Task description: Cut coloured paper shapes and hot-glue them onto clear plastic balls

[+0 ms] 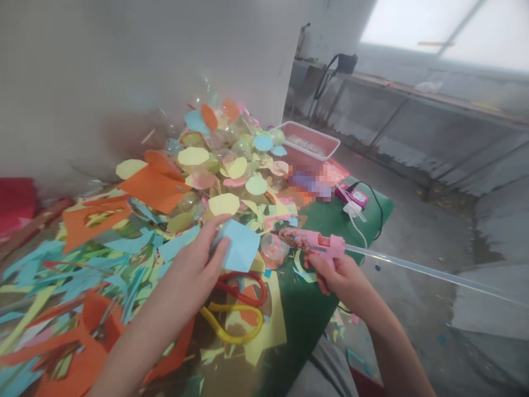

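Observation:
My left hand (209,248) is closed on a light blue paper piece (239,246) with an angular outline, thumb in front and fingers behind. In my right hand (336,275) is a pink hot glue gun (312,242), its stained nozzle pointing left toward the blue paper. A long clear glue stick (413,274) sticks out of the gun's back. Just below the nozzle sits a small clear round cup (274,251). Scissors with a red handle loop (264,289) and a yellow handle loop (235,339) lie under my left wrist, their blades hidden.
Paper scraps (119,264) in several colours cover the left of the green table (308,314). Behind them rises a pile of paper-topped clear pieces (235,149). A plastic bin (314,138) stands farther back. A purple box (354,196) with cords lies near the right edge.

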Action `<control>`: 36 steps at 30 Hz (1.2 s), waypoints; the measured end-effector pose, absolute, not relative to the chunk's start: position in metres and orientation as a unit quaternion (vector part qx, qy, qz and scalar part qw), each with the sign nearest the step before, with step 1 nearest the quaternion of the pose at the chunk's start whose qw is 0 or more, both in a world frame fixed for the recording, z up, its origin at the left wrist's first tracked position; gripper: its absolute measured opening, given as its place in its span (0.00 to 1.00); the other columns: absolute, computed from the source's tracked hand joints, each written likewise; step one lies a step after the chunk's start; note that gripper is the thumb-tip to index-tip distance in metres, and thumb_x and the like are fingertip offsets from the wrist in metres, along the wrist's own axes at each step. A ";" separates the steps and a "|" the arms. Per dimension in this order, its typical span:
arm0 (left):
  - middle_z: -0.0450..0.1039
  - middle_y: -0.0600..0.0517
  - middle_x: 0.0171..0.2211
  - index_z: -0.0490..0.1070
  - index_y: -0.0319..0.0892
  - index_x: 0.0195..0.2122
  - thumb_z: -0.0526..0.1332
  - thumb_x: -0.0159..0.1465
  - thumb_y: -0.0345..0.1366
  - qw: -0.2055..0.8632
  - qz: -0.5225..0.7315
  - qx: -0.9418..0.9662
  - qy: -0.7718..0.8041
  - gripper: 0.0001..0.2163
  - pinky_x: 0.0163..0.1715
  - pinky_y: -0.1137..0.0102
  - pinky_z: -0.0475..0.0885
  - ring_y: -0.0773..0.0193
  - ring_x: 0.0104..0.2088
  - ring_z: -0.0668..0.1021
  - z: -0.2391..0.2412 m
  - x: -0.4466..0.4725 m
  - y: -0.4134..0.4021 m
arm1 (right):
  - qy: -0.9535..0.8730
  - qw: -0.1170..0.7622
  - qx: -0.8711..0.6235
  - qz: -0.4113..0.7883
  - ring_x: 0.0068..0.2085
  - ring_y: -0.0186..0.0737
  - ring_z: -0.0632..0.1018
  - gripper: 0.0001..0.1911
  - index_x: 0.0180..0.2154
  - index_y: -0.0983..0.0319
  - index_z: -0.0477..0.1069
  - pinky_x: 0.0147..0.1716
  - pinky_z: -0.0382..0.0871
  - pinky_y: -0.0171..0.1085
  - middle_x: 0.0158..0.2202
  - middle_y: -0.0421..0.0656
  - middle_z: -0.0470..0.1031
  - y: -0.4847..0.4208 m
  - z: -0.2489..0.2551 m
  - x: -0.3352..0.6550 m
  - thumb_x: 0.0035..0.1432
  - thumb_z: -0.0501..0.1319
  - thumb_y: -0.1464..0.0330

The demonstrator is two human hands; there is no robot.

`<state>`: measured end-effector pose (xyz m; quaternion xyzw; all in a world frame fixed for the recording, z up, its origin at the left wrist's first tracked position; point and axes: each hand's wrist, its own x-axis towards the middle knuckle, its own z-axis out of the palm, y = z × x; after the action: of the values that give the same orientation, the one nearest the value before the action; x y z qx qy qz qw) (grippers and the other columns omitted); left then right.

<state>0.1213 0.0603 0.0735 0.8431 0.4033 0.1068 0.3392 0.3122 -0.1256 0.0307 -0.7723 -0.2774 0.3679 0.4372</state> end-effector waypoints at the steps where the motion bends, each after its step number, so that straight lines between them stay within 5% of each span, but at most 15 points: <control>1: 0.76 0.52 0.38 0.60 0.52 0.62 0.49 0.67 0.51 0.340 0.105 0.843 0.404 0.23 0.35 0.66 0.70 0.56 0.37 0.78 0.072 0.121 0.060 | -0.279 0.430 -0.775 0.369 0.18 0.33 0.63 0.18 0.29 0.60 0.67 0.19 0.55 0.33 0.15 0.33 0.59 -0.125 0.032 0.312 0.60 0.55 0.52; 14: 0.73 0.54 0.29 0.58 0.52 0.63 0.48 0.67 0.51 0.350 0.100 0.833 0.417 0.24 0.35 0.64 0.70 0.56 0.33 0.77 0.071 0.116 0.062 | -0.283 0.399 -0.788 0.374 0.18 0.34 0.64 0.20 0.22 0.59 0.64 0.20 0.57 0.34 0.13 0.35 0.61 -0.122 0.034 0.312 0.61 0.55 0.55; 24: 0.75 0.49 0.42 0.59 0.52 0.62 0.49 0.66 0.52 0.368 0.099 0.820 0.426 0.25 0.41 0.61 0.69 0.53 0.41 0.77 0.071 0.114 0.061 | -0.279 0.404 -0.783 0.383 0.18 0.33 0.63 0.20 0.21 0.58 0.60 0.20 0.55 0.34 0.13 0.34 0.60 -0.120 0.034 0.312 0.60 0.55 0.54; 36: 0.76 0.48 0.40 0.58 0.51 0.63 0.48 0.67 0.53 0.359 0.095 0.822 0.432 0.26 0.40 0.60 0.70 0.51 0.40 0.78 0.070 0.112 0.063 | -0.288 0.389 -0.796 0.362 0.19 0.34 0.66 0.24 0.17 0.59 0.62 0.22 0.61 0.34 0.13 0.38 0.63 -0.132 0.037 0.311 0.60 0.54 0.53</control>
<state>0.1123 0.0635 0.0697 0.8218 0.4323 0.0945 0.3588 0.3111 -0.1318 0.0372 -0.7964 -0.2882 0.3622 0.3893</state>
